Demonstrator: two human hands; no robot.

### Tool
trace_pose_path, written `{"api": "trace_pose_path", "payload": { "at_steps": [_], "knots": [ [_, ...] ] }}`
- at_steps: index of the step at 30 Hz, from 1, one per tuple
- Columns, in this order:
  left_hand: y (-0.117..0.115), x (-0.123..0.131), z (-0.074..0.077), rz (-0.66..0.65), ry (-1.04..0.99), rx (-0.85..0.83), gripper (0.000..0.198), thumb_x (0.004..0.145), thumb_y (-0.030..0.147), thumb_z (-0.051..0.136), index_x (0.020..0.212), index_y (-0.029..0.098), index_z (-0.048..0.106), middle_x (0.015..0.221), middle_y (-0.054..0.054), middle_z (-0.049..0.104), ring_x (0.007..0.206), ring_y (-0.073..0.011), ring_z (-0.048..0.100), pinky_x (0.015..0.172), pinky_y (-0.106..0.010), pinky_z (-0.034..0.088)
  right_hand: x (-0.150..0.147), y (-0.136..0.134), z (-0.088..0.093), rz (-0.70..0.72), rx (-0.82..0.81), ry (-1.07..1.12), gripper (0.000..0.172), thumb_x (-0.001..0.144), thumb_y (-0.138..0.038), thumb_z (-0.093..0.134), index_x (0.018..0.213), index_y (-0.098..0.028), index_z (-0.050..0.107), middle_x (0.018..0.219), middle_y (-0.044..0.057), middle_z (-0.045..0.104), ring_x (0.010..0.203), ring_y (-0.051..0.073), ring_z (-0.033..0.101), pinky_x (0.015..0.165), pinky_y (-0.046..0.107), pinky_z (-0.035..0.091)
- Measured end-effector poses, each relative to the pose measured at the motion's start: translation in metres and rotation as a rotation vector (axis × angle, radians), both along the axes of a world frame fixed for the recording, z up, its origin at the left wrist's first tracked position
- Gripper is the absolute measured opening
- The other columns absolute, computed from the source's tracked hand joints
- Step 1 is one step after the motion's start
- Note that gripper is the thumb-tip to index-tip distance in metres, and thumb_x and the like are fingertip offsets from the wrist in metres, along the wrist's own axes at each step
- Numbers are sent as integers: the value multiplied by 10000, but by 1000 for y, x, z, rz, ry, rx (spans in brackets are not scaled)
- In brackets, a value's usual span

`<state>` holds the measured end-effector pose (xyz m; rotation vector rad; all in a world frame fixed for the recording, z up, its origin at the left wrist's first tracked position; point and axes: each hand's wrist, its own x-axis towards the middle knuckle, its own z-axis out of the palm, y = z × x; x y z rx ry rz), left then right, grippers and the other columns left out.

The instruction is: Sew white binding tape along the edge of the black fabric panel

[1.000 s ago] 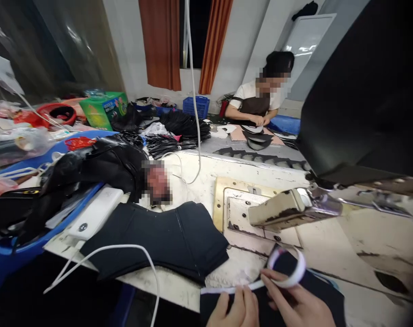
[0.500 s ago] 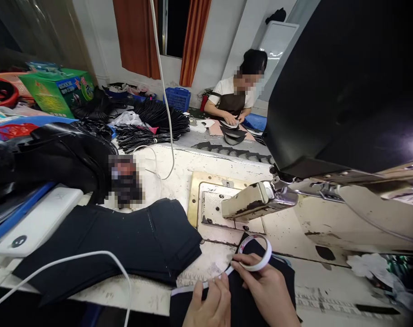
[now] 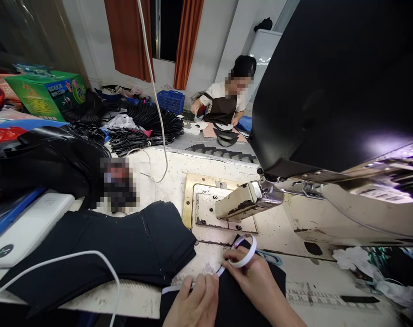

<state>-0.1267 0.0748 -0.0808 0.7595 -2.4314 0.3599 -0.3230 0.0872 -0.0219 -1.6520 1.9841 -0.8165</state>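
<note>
My right hand [image 3: 257,281] holds a white tape roll [image 3: 244,252] at the near edge of the sewing table. A strip of tape [image 3: 189,285] runs from the roll leftward along the top edge of a black fabric piece [image 3: 233,299]. My left hand [image 3: 196,303] presses that strip down onto the fabric with its fingertips. Both hands sit just in front of the sewing machine's presser arm [image 3: 243,202] and its metal plate [image 3: 206,209].
A stack of black fabric pieces [image 3: 124,245] lies to the left, with a white cable [image 3: 73,259] and a white power bank [image 3: 25,229]. The black machine head [image 3: 329,86] fills the right. A person sits at the far table handling cut pieces [image 3: 223,134]. A green box [image 3: 46,93] stands at back left.
The view has swung right and down. My right hand with the tape roll has drawn a little left toward the machine plate, and my left hand has slid along the strip.
</note>
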Motion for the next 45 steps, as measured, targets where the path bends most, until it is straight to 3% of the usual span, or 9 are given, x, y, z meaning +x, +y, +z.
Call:
{"api": "trace_pose_path", "payload": {
  "at_steps": [4,7,11,13,19,26,31,36,45],
  "knots": [
    [8,-4,-5,-25,73,-80,263,873,278,600,1104,180,680,1159,-32,655,1109,-201,529,923,-296,408,11,6,-3,52,-71,8,183,885,-330,583,830,-218,717,790,50,716,722,206,686,673,302,527],
    [17,-17,-11,-60,67,-137,285,864,312,653,1103,159,674,1209,-57,667,1169,-214,562,995,-285,423,13,8,-4,20,-34,-92,159,857,-328,618,843,-212,726,825,59,718,770,213,685,715,311,534],
    [20,-25,-16,-56,81,-135,260,861,301,654,1067,143,672,1095,-55,726,1125,-216,604,988,-302,447,-1,8,8,-46,186,-471,227,809,-415,677,829,-196,729,794,42,681,646,177,634,554,263,521],
    [18,-25,-16,-62,99,-157,257,871,325,641,1061,155,673,1093,-51,729,1112,-215,609,957,-300,457,-11,8,12,-55,215,-556,269,782,-450,709,805,-184,740,765,37,665,577,154,598,486,240,494],
    [18,-29,-14,-34,33,-145,327,839,383,685,1096,181,689,1100,-22,734,1094,-202,586,897,-273,456,-22,3,-8,-193,-205,-123,239,805,-437,698,834,-220,793,855,97,751,839,265,704,808,381,566],
    [14,-39,-9,20,-15,-136,355,828,388,666,1136,213,694,1215,-18,693,993,-182,544,751,-273,413,-19,-2,-13,-239,-196,-15,313,821,-499,662,813,-218,799,864,122,771,810,291,736,767,390,595],
    [15,-44,-5,47,-24,-129,366,789,391,693,1111,218,703,1172,-26,699,936,-193,515,699,-300,368,-21,-5,-12,-251,-182,45,434,823,-603,622,818,-207,800,870,132,772,775,289,739,711,373,600],
    [17,-50,-6,66,-27,-102,402,780,412,707,1128,213,698,1156,-58,696,920,-211,497,716,-319,354,-22,-7,-12,-256,-177,89,416,843,-592,604,817,-224,797,863,114,773,824,290,735,765,377,589],
    [16,-54,-8,80,64,-112,302,765,339,695,1031,200,737,1102,-14,728,895,-181,494,747,-304,402,-35,-15,-15,-294,-219,129,433,857,-592,579,826,-219,797,839,117,767,751,284,712,763,412,572]
  ]
}}
